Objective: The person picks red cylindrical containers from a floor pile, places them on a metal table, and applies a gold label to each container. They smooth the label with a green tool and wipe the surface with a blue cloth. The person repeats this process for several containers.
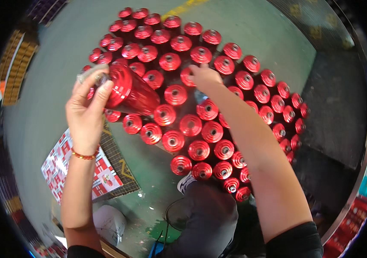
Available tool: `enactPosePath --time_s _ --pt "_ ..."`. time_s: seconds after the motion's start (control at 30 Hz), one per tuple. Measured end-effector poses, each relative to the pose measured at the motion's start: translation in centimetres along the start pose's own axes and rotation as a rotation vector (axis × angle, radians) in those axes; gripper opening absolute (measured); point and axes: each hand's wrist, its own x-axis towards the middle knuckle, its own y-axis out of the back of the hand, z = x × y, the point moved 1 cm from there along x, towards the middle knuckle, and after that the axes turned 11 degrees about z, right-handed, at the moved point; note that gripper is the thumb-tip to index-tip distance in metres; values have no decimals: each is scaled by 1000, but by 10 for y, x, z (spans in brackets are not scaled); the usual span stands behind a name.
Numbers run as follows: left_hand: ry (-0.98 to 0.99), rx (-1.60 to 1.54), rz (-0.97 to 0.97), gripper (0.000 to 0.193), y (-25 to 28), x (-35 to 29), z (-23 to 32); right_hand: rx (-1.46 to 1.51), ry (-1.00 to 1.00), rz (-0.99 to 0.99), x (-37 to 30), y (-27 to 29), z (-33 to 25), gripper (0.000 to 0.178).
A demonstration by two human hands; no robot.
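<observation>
The green floor [256, 26] is carrying a large group of red cans [191, 124], which are standing close together. Over its left part, the held can [136, 92] is leaning, its base pointing to the lower right. The left hand [85, 96] is clamping the narrow neck [102, 79] between thumb and fingers. The right hand [208, 78] is reaching to another can top [186, 77] (whether it is gripping there, I cannot tell). The held can is looking stiff, smooth, probably light, perhaps slippery and easily dented; the neck is offering the surest hold.
</observation>
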Motion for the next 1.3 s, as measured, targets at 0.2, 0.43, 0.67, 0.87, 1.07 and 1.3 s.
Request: enactPosePath --time_s 0.2,0.43,0.67,0.87,1.07,1.3 --pt "-144 38 -85 26 -41 33 -5 77 78 117 3 -19 -15 34" --pt "-330 63 -59 26 -70 71 6 182 81 428 -48 53 1 31" --pt "-457 56 -41 28 -116 74 -26 299 -28 750 -204 204 37 32" --pt "-352 53 -93 30 -178 49 -64 300 -421 888 -398 260 91 23" --pt "-492 170 -210 27 -203 42 -111 -183 -666 851 -533 257 103 26" --pt "-540 450 -301 30 -219 42 -166 -116 -1086 708 -622 205 146 26"
